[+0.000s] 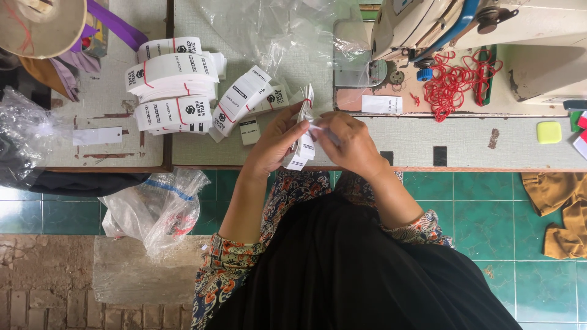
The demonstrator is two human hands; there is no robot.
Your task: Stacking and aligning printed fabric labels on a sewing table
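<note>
My left hand (276, 142) and my right hand (347, 142) meet at the table's front edge, both closed on a small stack of white printed tags (304, 146) held upright between them. A red rubber band shows around the top of the stack. Just beyond my left hand lie several bundles of the same white tags (174, 91), each bound with a red band. A single loose tag (249, 131) lies flat close to my left hand.
A sewing machine (465, 27) stands at the back right, with a heap of red rubber bands (455, 79) at its base. Clear plastic wrap (287, 30) lies behind the bundles. A plastic bag (156, 208) hangs at the lower left. Brown cloth (559, 214) lies on the green tiled floor.
</note>
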